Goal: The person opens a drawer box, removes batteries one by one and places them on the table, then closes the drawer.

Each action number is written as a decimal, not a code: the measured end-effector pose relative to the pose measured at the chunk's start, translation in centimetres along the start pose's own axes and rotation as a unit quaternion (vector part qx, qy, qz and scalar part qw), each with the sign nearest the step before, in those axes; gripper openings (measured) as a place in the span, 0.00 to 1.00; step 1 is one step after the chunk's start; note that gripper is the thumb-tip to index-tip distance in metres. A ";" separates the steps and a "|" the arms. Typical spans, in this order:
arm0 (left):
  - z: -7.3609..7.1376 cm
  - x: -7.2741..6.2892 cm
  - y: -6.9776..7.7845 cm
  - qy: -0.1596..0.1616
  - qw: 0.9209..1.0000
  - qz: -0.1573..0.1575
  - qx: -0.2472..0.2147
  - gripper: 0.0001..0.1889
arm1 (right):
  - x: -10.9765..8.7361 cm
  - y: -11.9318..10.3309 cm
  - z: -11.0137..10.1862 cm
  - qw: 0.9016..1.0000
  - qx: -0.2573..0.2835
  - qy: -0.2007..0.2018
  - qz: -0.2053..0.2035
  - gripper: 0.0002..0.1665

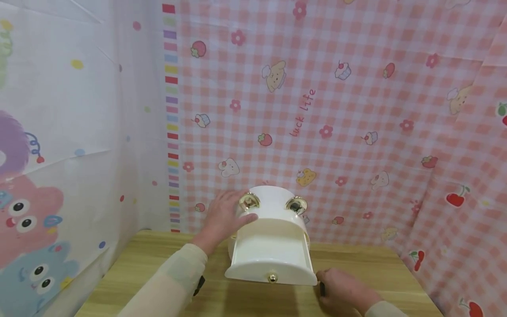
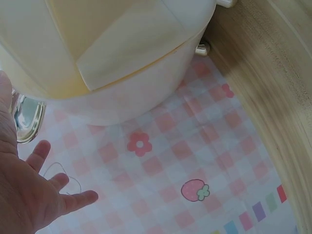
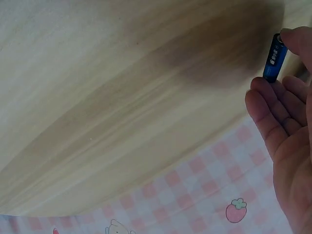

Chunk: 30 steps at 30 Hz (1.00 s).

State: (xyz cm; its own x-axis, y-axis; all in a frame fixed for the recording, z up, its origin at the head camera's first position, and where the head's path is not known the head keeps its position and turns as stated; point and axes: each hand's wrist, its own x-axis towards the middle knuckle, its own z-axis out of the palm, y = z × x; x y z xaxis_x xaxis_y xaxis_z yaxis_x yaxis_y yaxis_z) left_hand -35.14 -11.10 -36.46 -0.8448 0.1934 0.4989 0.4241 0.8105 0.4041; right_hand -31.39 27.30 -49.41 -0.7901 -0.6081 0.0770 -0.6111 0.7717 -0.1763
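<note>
A white box (image 1: 271,198) with two round gold-rimmed pieces on its top stands on the table, its drawer (image 1: 249,271) pulled out towards me. The drawer has a curved front with a gold knob (image 1: 272,278), and nothing shows inside it. My left hand (image 1: 222,216) rests on the box's upper left side, thumb across the front top edge. In the left wrist view several fingers (image 2: 78,199) stand spread and clear of the box. Right of the drawer front, low over the table, is my right hand (image 1: 343,288). It pinches a small blue battery (image 3: 274,59) between thumb and fingertips.
The wooden table (image 1: 356,264) reaches out on both sides of the box. A pink checked cloth (image 1: 356,97) hangs close behind it, and a white printed cloth (image 1: 91,145) hangs on the left.
</note>
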 end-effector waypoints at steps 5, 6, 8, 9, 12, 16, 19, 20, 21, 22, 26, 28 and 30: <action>0.0 0.0 0.2 0.002 1.000 0.000 -0.001 0.45 | 0.0 0.4 0.2 1.000 0.008 -0.016 -0.013 0.11; -0.1 0.1 0.2 0.003 1.000 0.001 -0.001 0.45 | 0.1 0.5 0.1 1.000 0.008 -0.020 -0.013 0.12; -0.1 0.1 0.2 0.004 1.000 0.001 0.000 0.44 | 0.1 0.5 0.0 0.999 0.016 -0.031 -0.007 0.12; -0.1 0.0 0.2 0.005 1.000 0.001 -0.001 0.44 | 0.1 0.6 0.0 0.999 0.017 -0.035 -0.005 0.13; -0.1 0.0 0.2 0.008 1.000 0.003 0.001 0.44 | 0.1 0.6 -0.2 0.999 0.025 -0.048 0.003 0.16; 0.0 -0.1 0.2 0.011 1.000 0.008 0.006 0.44 | -0.1 0.7 -0.3 0.997 0.049 -0.060 0.012 0.18; 0.0 -0.1 0.1 0.013 1.000 0.009 0.009 0.44 | -0.2 0.7 -0.3 0.996 0.057 -0.067 0.012 0.21; 0.0 -0.1 0.1 0.012 1.000 0.008 0.007 0.44 | -0.2 0.7 -0.4 0.996 0.058 -0.070 0.011 0.22; 0.1 -0.1 0.1 0.011 1.000 0.007 0.007 0.44 | -0.2 0.8 -0.4 0.996 0.058 -0.073 0.009 0.23; 0.1 -0.1 0.0 0.009 1.000 0.006 0.007 0.44 | -0.2 0.8 -0.4 0.995 0.058 -0.076 0.006 0.24; 0.1 -0.1 0.0 0.006 1.000 0.006 0.011 0.44 | -0.1 0.8 -0.5 0.996 0.051 -0.079 -0.012 0.22; 0.1 -0.1 0.0 0.006 1.000 0.007 0.013 0.44 | -0.2 0.8 -0.4 0.996 0.049 -0.072 -0.023 0.21; 0.1 -0.1 0.1 0.007 1.000 0.007 0.012 0.44 | -0.3 0.7 -0.3 0.996 0.055 -0.066 -0.021 0.18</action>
State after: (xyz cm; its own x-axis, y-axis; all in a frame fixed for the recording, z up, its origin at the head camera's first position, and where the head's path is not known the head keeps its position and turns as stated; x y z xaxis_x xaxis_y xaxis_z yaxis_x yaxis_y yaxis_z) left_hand -35.07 -10.98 -36.55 -0.8336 0.1977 0.5158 0.4284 0.8209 0.3776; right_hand -31.63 28.09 -49.24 -0.7459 -0.6648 -0.0422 -0.6295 0.7241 -0.2817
